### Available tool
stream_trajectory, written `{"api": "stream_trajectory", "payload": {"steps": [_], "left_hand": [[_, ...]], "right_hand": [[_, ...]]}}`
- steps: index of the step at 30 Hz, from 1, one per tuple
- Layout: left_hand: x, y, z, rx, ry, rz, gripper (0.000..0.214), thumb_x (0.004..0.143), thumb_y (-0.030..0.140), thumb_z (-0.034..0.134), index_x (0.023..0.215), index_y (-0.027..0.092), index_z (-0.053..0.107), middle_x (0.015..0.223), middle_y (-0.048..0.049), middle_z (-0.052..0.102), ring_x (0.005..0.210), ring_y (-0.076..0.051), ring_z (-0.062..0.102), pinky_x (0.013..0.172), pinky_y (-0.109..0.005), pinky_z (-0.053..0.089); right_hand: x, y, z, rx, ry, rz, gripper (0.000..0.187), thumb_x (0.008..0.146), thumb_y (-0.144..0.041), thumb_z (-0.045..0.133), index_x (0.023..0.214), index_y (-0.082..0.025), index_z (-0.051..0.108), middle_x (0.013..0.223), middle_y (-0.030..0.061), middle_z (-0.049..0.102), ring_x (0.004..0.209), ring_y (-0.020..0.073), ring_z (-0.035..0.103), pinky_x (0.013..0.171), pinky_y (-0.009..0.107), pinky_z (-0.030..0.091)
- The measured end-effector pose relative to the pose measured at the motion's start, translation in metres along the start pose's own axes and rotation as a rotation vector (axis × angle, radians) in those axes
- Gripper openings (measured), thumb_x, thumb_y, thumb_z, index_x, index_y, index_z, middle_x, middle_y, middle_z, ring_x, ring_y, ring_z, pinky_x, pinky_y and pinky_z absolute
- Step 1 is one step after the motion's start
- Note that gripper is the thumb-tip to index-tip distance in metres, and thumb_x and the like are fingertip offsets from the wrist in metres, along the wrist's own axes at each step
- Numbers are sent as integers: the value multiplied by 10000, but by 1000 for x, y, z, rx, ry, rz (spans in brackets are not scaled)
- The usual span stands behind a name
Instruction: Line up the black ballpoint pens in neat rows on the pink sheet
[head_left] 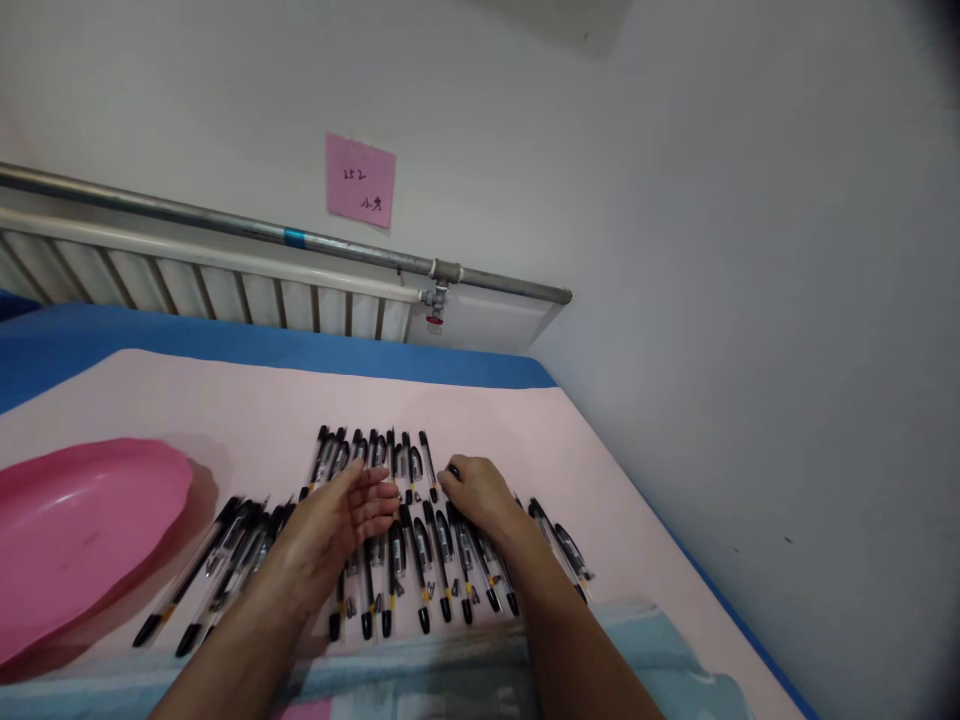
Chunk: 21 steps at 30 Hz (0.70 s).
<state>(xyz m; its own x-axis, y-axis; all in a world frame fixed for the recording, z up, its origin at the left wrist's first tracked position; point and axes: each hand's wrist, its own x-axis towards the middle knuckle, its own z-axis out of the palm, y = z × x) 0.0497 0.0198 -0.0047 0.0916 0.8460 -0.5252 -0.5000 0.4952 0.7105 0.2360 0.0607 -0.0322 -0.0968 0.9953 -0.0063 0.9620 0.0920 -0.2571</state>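
right hand point(480, 497) has its fingers point(452, 474) curled down, looks pinched on the black end of one pen, though how firm the grip is i can't tell from this angle. left hand point(341, 525) is flat and open, fingers point(379, 492) stretched out and pressing on the pens, holding nothing. everything sits around the big row of pens point(420, 560) lying side by side on the pink sheet point(247, 400): a second shorter row point(371, 455) just behind it toward the wall, a loose slanted bunch point(217, 570) to its left, a couple of strays point(562, 545) to its right near the sheet's edge. the pink dish point(82, 530) is further left of that slanted bunch, not touching it as far as i can see. what worries me: these are round barrels packed touching each other, so one sideways nudge from the flat left palm could roll a bunch out of line. lifting that one pen could drag its neighbours too, since clips may catch. and those strays on the right could roll off toward the wall side if bumped.
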Motion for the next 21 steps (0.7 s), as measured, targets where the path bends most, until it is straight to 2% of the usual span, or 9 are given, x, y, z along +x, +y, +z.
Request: {"api": "stream_trajectory", "payload": {"steps": [14,21], "left_hand": [[0,0,0,19,-12,2,221,829,276,475,851,93,599,712,-93,664,596,-137,631,569,-245,496],[0,0,0,30,-10,-2,222,837,271,463,839,98,601,704,-89,664,594,-135,631,569,-245,494]], "right_hand": [[4,3,3,80,-14,-21,203,788,-210,444,752,-158,637,738,47,651,672,132,552,573,202,322],[7,4,8,148,7,-37,167,780,-245,487,759,-170,634,737,35,648,677,128,552,580,194,333]]}}
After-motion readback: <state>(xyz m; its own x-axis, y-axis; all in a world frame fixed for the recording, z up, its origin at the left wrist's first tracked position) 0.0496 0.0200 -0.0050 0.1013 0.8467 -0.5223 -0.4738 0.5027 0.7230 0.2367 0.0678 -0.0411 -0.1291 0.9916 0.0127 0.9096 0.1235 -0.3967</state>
